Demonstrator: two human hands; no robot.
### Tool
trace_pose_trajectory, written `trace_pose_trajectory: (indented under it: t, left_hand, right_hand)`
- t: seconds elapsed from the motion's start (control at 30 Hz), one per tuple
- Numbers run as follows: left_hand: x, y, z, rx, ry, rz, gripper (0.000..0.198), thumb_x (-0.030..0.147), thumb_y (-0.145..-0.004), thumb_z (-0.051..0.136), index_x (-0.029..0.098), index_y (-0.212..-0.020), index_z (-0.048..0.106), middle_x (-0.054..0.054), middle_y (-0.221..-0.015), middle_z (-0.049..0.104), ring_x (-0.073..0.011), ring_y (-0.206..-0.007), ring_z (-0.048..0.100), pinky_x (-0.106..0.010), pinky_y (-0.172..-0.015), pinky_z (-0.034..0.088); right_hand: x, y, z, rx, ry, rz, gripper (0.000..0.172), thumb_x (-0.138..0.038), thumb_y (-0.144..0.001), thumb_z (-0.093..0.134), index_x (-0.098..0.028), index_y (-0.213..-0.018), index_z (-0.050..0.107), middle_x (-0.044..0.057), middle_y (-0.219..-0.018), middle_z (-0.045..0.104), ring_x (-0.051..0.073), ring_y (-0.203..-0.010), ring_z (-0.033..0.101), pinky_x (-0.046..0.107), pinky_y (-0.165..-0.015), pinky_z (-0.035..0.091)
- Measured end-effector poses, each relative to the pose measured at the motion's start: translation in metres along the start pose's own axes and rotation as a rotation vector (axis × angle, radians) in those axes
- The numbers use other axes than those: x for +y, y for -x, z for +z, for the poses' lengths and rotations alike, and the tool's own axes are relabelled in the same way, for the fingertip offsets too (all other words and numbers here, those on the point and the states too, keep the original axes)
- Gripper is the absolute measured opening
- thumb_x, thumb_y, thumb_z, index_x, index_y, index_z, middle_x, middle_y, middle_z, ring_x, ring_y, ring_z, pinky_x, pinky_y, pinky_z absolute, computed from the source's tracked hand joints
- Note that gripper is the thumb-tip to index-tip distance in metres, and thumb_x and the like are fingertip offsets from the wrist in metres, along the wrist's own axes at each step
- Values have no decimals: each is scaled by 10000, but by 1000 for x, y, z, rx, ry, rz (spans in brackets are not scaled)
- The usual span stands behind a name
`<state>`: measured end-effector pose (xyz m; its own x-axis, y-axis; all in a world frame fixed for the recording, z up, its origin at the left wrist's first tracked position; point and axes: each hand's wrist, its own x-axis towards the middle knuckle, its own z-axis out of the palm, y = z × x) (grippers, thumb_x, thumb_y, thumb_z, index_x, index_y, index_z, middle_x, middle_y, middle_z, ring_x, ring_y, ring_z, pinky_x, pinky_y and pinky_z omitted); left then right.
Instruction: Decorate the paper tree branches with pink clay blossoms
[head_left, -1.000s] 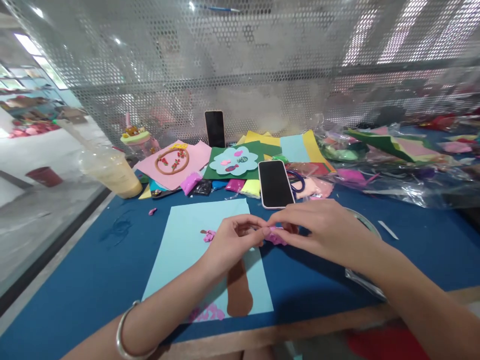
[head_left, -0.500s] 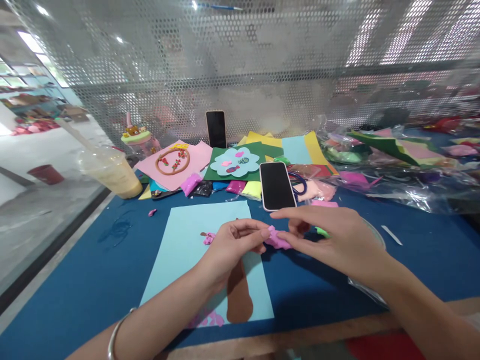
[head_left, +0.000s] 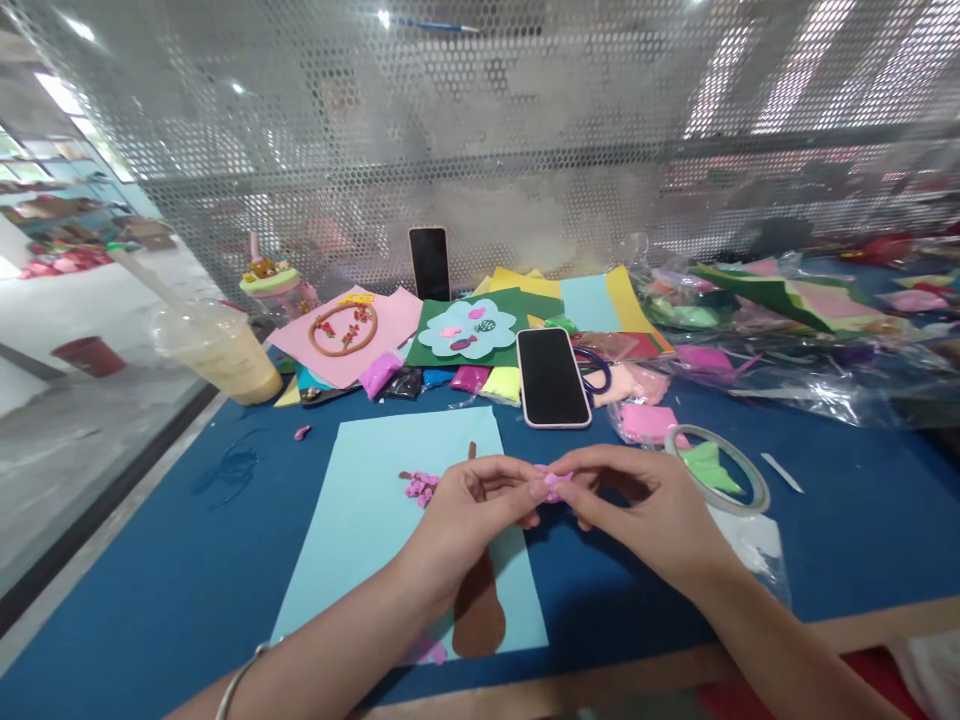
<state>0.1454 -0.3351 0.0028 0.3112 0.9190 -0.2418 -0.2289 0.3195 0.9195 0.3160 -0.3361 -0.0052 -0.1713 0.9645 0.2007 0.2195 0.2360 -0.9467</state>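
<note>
Both my hands meet over the right edge of a light blue sheet (head_left: pixel 375 500) on the blue table. My left hand (head_left: pixel 469 510) and my right hand (head_left: pixel 637 510) pinch the same small lump of pink clay (head_left: pixel 555 483) between their fingertips. A brown clay trunk (head_left: pixel 480 615) lies on the sheet under my left wrist. A small cluster of pink clay bits (head_left: pixel 420 487) sits on the sheet just left of my left hand.
A phone (head_left: pixel 553 376) lies face up behind my hands; another phone (head_left: pixel 430 262) leans on the mesh wall. Coloured clay packets (head_left: pixel 450 378), craft sheets (head_left: pixel 472 325), a drink cup (head_left: pixel 217 350), a tape ring (head_left: pixel 720 478) and plastic bags (head_left: pixel 787 330) crowd the back and right.
My right hand has drawn back toward me, uncovering the tape ring and a pink clay packet. The pink lump between my fingers looks smaller and tighter.
</note>
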Motion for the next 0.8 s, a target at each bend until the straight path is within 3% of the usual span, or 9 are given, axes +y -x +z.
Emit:
trace_pose_trajectory:
  t: [0.17, 0.3, 0.4, 0.47, 0.6, 0.8]
  left_hand:
    - [0, -1, 2, 32, -55, 16, 273, 368, -572, 825, 156, -708, 720, -5, -594, 607, -101, -566, 516, -235, -617, 447]
    - [2, 1, 2, 79, -206, 78, 244, 366, -655, 769, 152, -747, 698, -20, -640, 635, -114, -596, 542, -233, -603, 438]
    - [2, 2, 0, 66, -560, 227, 126, 290, -753, 683, 169, -789, 686, -31, -718, 675, -134, -628, 568, -244, -605, 440]
    - [0, 2, -2, -9, -909, 401, 64, 215, -801, 624, 187, -811, 681, -26, -775, 694, -146, -672, 585, -260, -644, 443]
    - [-8, -1, -3, -205, -1525, 769, 190, 166, -888, 490, 168, -771, 639, -34, -708, 662, -166, -661, 565, -284, -601, 417]
    - [-13, 7, 1, -319, -1830, 891, 219, 55, -855, 418, 141, -829, 618, -51, -692, 641, -188, -645, 549, -307, -568, 415]
  right_hand:
    - [1, 1, 2, 40, -23, -10, 115, -293, -760, 682, -191, -780, 730, 0, -538, 610, 121, -482, 555, 229, -497, 485]
    - [0, 0, 0, 65, -45, -7, 111, -289, -746, 693, -186, -773, 727, -1, -534, 608, 117, -475, 548, 227, -496, 484]
    - [3, 1, -7, 66, 2, -3, 96, -268, -742, 689, -190, -787, 723, -4, -534, 604, 121, -487, 558, 223, -504, 490]
    - [6, 2, -11, 89, 64, 11, 88, -240, -750, 671, -193, -807, 720, -2, -546, 606, 130, -513, 572, 229, -522, 492]
    - [12, 3, -14, 113, 101, 32, 91, -237, -753, 661, -198, -816, 713, -5, -557, 602, 129, -520, 571, 229, -521, 491]
    - [12, 1, -13, 81, 18, 80, 118, -274, -759, 667, -181, -824, 700, 0, -561, 599, 132, -486, 574, 231, -472, 496]
